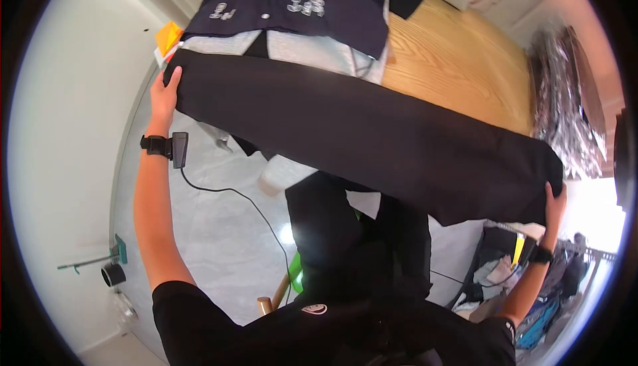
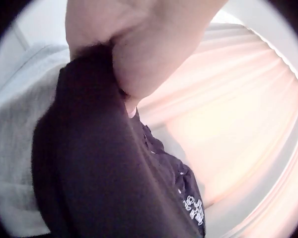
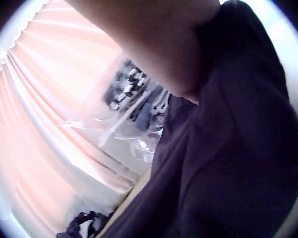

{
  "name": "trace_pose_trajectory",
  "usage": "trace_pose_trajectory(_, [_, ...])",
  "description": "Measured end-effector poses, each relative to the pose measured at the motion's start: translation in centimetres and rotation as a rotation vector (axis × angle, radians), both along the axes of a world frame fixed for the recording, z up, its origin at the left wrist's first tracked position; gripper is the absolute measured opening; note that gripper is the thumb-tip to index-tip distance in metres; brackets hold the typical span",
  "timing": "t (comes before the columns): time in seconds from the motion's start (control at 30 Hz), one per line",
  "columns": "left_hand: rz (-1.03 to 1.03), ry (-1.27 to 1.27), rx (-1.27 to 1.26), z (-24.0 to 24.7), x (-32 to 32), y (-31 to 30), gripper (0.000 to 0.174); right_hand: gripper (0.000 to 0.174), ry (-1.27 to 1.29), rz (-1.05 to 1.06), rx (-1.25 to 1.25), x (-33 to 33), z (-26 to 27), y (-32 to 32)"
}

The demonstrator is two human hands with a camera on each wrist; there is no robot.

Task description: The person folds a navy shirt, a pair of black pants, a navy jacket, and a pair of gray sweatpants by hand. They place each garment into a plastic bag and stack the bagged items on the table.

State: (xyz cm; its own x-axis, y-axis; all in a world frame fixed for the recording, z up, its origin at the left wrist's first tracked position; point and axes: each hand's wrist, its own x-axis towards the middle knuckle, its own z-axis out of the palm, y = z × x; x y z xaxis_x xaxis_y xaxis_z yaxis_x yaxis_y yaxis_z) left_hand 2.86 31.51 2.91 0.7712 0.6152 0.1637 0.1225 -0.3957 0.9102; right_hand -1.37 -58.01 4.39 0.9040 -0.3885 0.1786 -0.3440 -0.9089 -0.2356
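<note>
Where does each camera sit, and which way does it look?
Head: on the head, looking forward and down at a long black cloth held by the left hand and right hand; both arms show.
Left wrist: on that wrist, facing the cloth and a pleated pale-pink curtain; part of the left hand shows.
Right wrist: on that wrist, facing the cloth's other end and similar curtain; part of the right hand shows.
Head and left wrist share a dark, white-printed fabric garment.
</note>
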Motion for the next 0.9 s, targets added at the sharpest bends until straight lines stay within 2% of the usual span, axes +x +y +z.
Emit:
trace_pose_trajectory(0.07, [-0.050, 0.284, 0.314, -0.3, 0.3, -0.5, 0.043, 0.061, 0.012, 0.006, -0.037, 0.1, -2.2, -2.9])
trace_pose_trajectory(0.1, [-0.151, 0.027, 0.201, -2.3, 0.7, 0.7, 0.044, 0.063, -0.011, -0.001, -0.088, 0.3, -4.2, -5.3])
trace_pose_trajectory(0.13, [-0.164, 0.025, 0.200, -1.8, 0.8, -0.1, 0.044, 0.063, -0.012, -0.014, -0.089, 0.4, -4.4, -6.1])
trace_pose_trajectory(0.2, [-0.106, 0.282, 0.279, -0.3, -0.2, -1.1, 0.046, 0.069, 0.045, -0.039, 0.202, 1.0, -5.1, -7.1])
trace_pose_trajectory(0.23, [-0.101, 0.297, 0.335, -0.4, -0.3, -0.9, 0.048, 0.073, 0.041, -0.131, 0.128, 1.0, -4.0, -4.4])
trace_pose_trajectory(0.27, [-0.104, 0.300, 0.341, -0.3, -0.2, -0.6, 0.048, 0.073, 0.044, -0.136, 0.134, 1.3, -3.8, -3.8])
trace_pose_trajectory(0.33, [-0.028, 0.604, 0.374, 1.3, -0.4, -1.5, 0.053, 0.076, 0.024, -0.213, 0.146, 1.7, -3.9, -3.5])
trace_pose_trajectory(0.37, [-0.021, 0.602, 0.379, 1.4, -0.6, -1.5, 0.053, 0.076, 0.028, -0.194, 0.100, 1.8, -5.5, -5.2])
trace_pose_trajectory(0.43, [-0.181, 0.647, 0.342, 1.1, -1.2, -1.2, 0.056, 0.073, 0.023, -0.199, 0.086, 1.9, -6.8, -5.8])
trace_pose_trajectory(0.53, [-0.214, 0.602, 0.239, 0.9, -1.8, -1.3, 0.054, 0.064, 0.000, -0.173, 0.062, 1.8, -7.8, -6.9])
trace_pose_trajectory(0.6, [-0.182, 0.558, 0.247, 1.0, -2.5, -1.6, 0.052, 0.058, -0.128, -0.118, 0.078, 1.4, -7.9, -7.2])
trace_pose_trajectory(0.63, [-0.124, 0.449, 0.226, 0.4, -2.6, -1.2, 0.051, 0.056, -0.046, -0.205, 0.145, 1.3, -6.2, -5.0])
trace_pose_trajectory(0.67, [-0.072, 0.340, 0.205, -0.1, -2.6, -0.9, 0.050, 0.056, -0.047, -0.205, 0.146, 1.4, -6.2, -3.8])
trace_pose_trajectory(0.73, [-0.093, 0.289, 0.145, 0.0, -2.9, -1.9, 0.051, 0.054, -0.204, -0.104, 0.048, 0.9, -6.3, -2.5])
trace_pose_trajectory(0.8, [-0.082, 0.259, 0.272, -0.1, -3.0, -2.9, 0.053, 0.054, -0.206, -0.067, 0.032, 0.6, -5.7, -1.3])
trace_pose_trajectory(0.87, [-0.099, 0.305, 0.305, -1.6, -2.7, -1.2, 0.054, 0.054, -0.207, -0.026, 0.017, 0.6, -5.6, -1.4])
trace_pose_trajectory(0.9, [-0.028, 0.230, 0.442, -1.6, -2.5, -1.5, 0.054, 0.054, -0.217, -0.029, 0.038, 0.6, -5.8, -1.8])
